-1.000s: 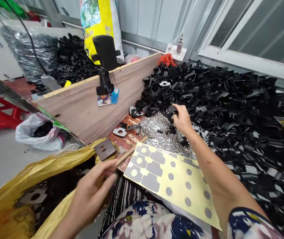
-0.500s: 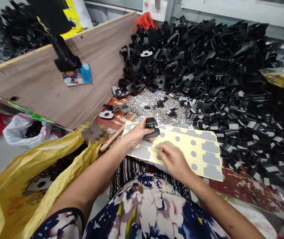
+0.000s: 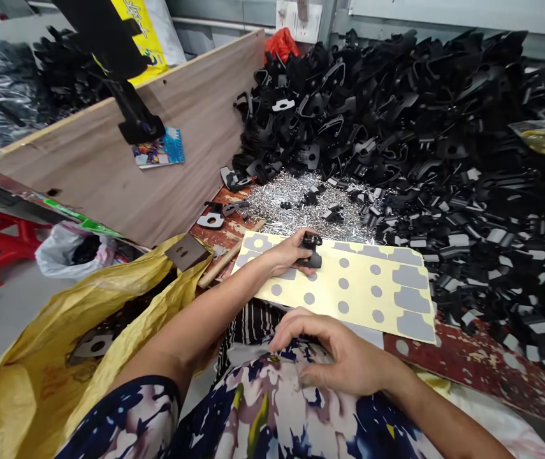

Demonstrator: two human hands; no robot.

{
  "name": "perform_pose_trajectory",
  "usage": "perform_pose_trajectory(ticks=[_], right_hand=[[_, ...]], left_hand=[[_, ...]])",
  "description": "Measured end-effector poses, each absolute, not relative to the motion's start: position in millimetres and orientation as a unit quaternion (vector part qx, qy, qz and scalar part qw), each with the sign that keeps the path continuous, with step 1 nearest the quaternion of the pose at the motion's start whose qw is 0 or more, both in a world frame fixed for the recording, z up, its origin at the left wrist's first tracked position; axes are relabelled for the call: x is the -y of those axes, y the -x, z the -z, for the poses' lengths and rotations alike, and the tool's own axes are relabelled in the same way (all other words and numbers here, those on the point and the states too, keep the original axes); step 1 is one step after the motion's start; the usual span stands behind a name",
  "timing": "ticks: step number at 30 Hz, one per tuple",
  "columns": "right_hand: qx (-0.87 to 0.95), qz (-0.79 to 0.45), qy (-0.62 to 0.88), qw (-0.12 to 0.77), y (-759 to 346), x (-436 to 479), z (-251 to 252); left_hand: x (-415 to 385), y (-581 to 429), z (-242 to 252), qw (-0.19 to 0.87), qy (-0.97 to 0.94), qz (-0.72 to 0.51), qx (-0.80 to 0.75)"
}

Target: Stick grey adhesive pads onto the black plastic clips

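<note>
My left hand (image 3: 289, 254) is closed around a small black plastic clip part (image 3: 317, 260), held above the sheet's upper left half. Beneath it lies a yellow backing sheet (image 3: 327, 299) with grey die-cut stickers (image 3: 410, 299) and rows of grey dots. My right hand (image 3: 339, 354) is over my lap, below the sheet's front edge, fingers curved and thumb apart. A blurred grey sticker (image 3: 248, 353) shows at its fingertips. Bare yellow backing shows on the sheet's lower left.
Behind the sheet lie a heap of silvery pins (image 3: 296, 201) and a large pile of black plastic parts (image 3: 372, 121). A wooden board (image 3: 190, 146) borders the left. An open yellow bag (image 3: 28, 357) stands at my left, and a wooden stick (image 3: 222, 262) lies by the sheet.
My right hand has moved from the sheet down toward my lap. Grey stickers at the sheet's lower left have come off. My left hand has shifted slightly right with the clip part.
</note>
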State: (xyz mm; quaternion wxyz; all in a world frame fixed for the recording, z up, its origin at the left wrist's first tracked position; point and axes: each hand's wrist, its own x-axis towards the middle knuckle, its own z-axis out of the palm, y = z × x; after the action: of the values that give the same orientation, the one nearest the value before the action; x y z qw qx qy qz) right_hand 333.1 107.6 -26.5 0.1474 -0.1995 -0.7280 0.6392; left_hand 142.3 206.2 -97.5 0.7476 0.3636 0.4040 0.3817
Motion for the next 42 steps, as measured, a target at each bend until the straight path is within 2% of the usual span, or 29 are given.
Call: perform_pose_trajectory(ticks=[4, 7, 12, 33, 39, 42], right_hand=[[0.717, -0.445, 0.389, 0.368, -346, -131, 32], [0.679, -0.411, 0.431, 0.43, -355, -153, 52], [0.67, -0.407, 0.441, 0.437, -353, -161, 68], [0.677, -0.413, 0.434, 0.427, -347, -160, 79], [0.719, -0.348, 0.438, 0.413, -341, -157, 72], [0.763, -0.268, 0.437, 0.395, -335, -153, 73]], left_hand=[[-186, -141, 80, 0.755, -0.29, -0.457, -0.371], [-164, -142, 69, 0.777, -0.214, -0.499, -0.32], [-145, -150, 67, 0.786, -0.187, -0.512, -0.291], [-144, -152, 72, 0.794, -0.188, -0.502, -0.287], [-139, -153, 70, 0.781, -0.225, -0.503, -0.294], [-137, -162, 74, 0.705, -0.285, -0.549, -0.348]])
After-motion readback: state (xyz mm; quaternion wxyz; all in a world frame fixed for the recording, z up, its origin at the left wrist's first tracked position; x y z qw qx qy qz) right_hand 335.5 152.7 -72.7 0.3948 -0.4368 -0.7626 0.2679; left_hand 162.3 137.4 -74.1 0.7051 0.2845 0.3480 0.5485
